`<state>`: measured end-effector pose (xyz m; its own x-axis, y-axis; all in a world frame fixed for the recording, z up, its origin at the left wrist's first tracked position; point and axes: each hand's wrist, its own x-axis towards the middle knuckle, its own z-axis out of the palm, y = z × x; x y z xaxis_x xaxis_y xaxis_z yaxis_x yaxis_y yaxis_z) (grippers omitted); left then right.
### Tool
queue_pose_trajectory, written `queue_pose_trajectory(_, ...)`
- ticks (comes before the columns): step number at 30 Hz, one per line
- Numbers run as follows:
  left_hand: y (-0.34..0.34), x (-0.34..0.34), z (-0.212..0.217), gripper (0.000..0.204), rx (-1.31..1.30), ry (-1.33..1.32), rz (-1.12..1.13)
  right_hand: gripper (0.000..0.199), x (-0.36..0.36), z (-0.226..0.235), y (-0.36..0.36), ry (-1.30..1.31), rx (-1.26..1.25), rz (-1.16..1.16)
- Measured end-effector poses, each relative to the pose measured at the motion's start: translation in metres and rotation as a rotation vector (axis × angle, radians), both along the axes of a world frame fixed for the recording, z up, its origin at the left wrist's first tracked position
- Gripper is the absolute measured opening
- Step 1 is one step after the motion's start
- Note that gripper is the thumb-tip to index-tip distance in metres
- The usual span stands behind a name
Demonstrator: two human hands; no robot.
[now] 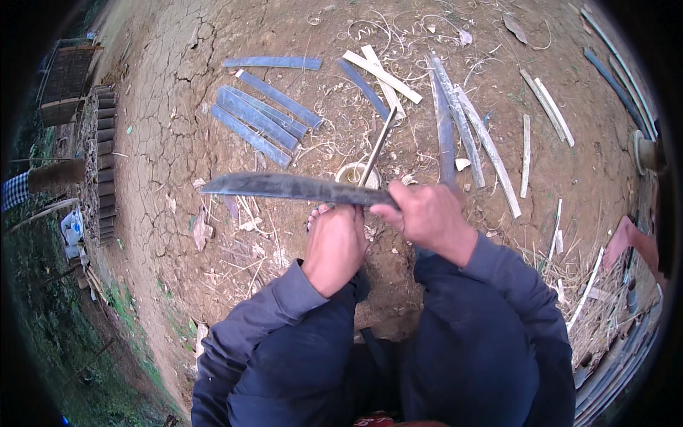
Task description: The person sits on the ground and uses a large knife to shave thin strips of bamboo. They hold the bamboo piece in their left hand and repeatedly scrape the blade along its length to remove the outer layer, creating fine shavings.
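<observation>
My right hand is wrapped round the handle of a machete. Its long dark blade lies crosswise in front of me, tip pointing left. Just under the blade, my left hand is closed, its fingertips mostly hidden. A narrow bamboo strip slants up and away from behind the blade, in line with the left hand, which seems to grip its near end. Behind the blade sits a pale round piece, like a cut bamboo end, partly covered by strip and blade.
Dark split bamboo slats lie grouped at the far left. Pale strips and longer slats are spread beyond and to the right, among curly shavings. Another person's bare foot shows at the right. Cracked bare earth lies underneath.
</observation>
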<state>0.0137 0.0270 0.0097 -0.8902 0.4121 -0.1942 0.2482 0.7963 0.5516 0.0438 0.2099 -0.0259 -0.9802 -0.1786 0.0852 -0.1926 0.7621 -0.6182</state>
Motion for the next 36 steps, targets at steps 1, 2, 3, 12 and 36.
queue_pose_trajectory(1,0.0,0.002,0.0,0.023,0.007,0.015,0.007,0.054,-0.005,-0.006,0.005,-0.018,-0.03,-0.074)
queue_pose_trajectory(2,0.002,0.002,0.001,0.023,-0.017,0.026,-0.002,0.055,-0.013,-0.017,0.012,-0.035,-0.06,-0.148)
queue_pose_trajectory(3,0.005,0.001,0.001,0.023,-0.045,0.035,-0.006,0.055,-0.018,-0.018,0.014,-0.056,-0.094,-0.216)
queue_pose_trajectory(12,-0.009,0.005,0.008,0.019,0.009,0.061,-0.102,0.052,-0.022,-0.027,0.036,-0.073,-0.062,-0.237)
queue_pose_trajectory(36,0.009,-0.023,0.034,0.038,0.917,-1.032,0.567,0.047,0.0,0.0,0.008,0.019,-0.386,-0.205)
